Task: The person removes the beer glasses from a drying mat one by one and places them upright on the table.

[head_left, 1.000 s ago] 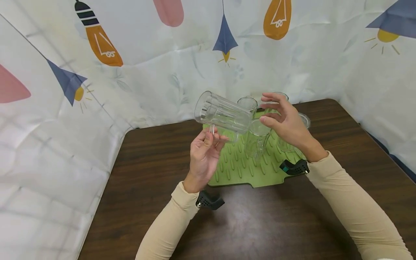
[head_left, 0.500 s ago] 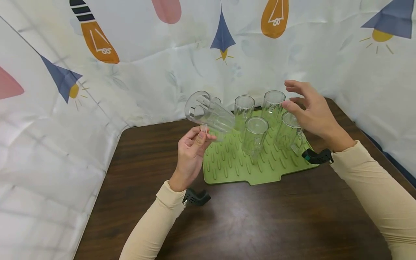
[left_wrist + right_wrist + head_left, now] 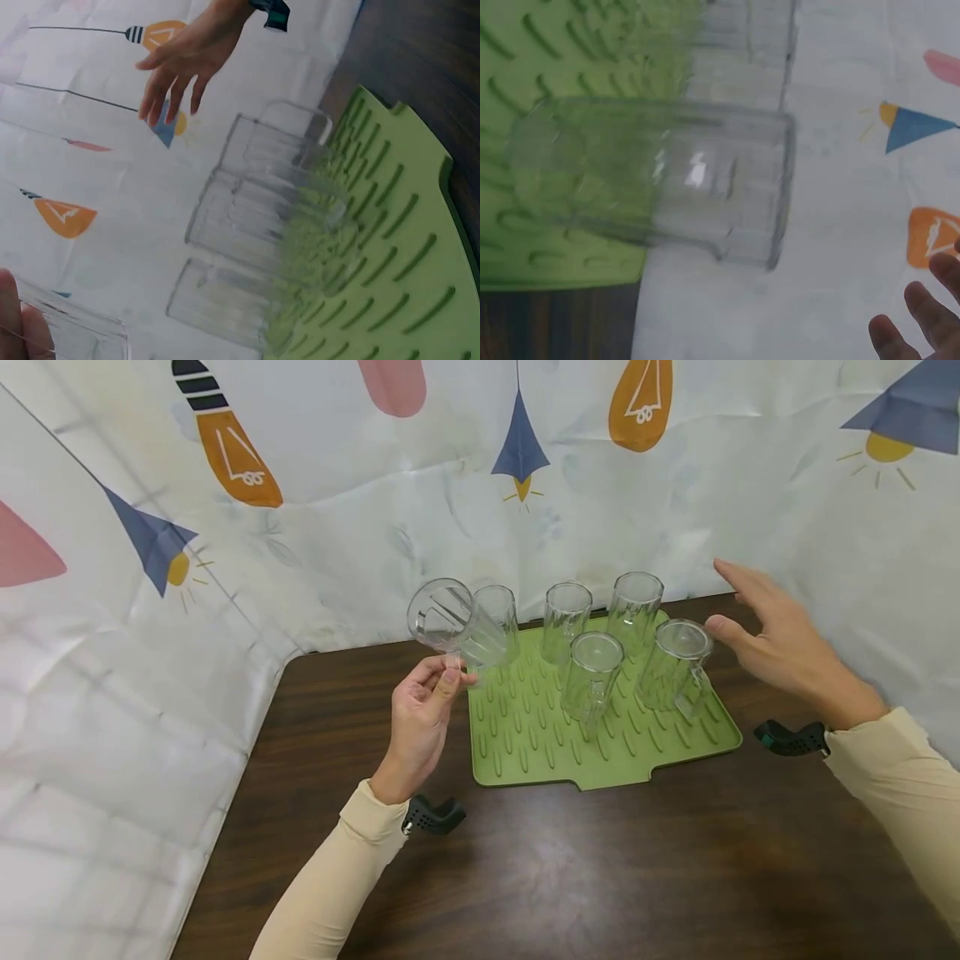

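My left hand [image 3: 422, 722] pinches the handle of a clear glass mug [image 3: 441, 617] and holds it tilted in the air, its wide round end towards the upper left. It is at the left of the green ridged mat [image 3: 525, 764]. Several more clear mugs stand on that mat, among them a front mug [image 3: 592, 675] and a right-hand mug [image 3: 675, 664]. My right hand [image 3: 783, 643] is spread in the air right of the mugs, touching none. One mug [image 3: 660, 172] fills the middle of the right wrist view, with my fingertips [image 3: 926, 311] at the lower right.
Beneath the mat lies a dark wood-grain table [image 3: 540, 877]. A white curtain [image 3: 337, 560] printed with lamps hangs behind and along the sides. Three mugs form the back row on the mat, including a back right mug [image 3: 636, 610].
My left hand has drawn the mug leftward, turning its round end more towards me. Farther right, my right hand has moved away from the mugs and its fingers have straightened.
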A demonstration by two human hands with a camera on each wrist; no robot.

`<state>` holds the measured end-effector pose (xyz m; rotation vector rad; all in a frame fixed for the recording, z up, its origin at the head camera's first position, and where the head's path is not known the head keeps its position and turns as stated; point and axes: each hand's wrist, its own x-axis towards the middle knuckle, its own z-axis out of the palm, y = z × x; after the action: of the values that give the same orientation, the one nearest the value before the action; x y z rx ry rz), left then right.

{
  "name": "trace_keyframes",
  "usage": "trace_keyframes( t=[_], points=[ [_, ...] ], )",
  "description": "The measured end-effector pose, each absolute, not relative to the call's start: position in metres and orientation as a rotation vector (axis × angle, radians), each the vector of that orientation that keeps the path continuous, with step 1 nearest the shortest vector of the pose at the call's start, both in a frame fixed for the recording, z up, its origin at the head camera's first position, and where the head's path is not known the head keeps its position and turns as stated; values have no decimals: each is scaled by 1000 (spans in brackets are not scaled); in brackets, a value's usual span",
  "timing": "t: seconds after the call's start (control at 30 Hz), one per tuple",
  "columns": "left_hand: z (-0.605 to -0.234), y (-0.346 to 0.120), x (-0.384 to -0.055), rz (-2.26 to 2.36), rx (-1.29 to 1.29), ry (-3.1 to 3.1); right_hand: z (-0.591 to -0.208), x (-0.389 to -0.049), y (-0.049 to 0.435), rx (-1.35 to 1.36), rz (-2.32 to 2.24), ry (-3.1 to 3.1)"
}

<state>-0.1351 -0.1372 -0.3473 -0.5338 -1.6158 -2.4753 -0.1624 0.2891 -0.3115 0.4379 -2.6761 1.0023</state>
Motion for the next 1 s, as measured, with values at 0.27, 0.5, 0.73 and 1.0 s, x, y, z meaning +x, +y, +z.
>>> trace_keyframes(
  t=[0.27, 0.5, 0.73, 1.0],
  points=[
    [-351, -152, -139, -2394, -471, -1702, -333, -162, 317, 512, 884, -2671],
    [-355, -162, -144, -2319, -418, -1767, -350, -162, 335, 511, 767, -2801],
    [-361, -173, -151, -2285, -366, -1783, -365, -158, 347, 452, 740, -2959],
    [-369, -182, -161, -2257, -267, -1833, -386, -160, 353, 530, 593, -3034]
  ],
)
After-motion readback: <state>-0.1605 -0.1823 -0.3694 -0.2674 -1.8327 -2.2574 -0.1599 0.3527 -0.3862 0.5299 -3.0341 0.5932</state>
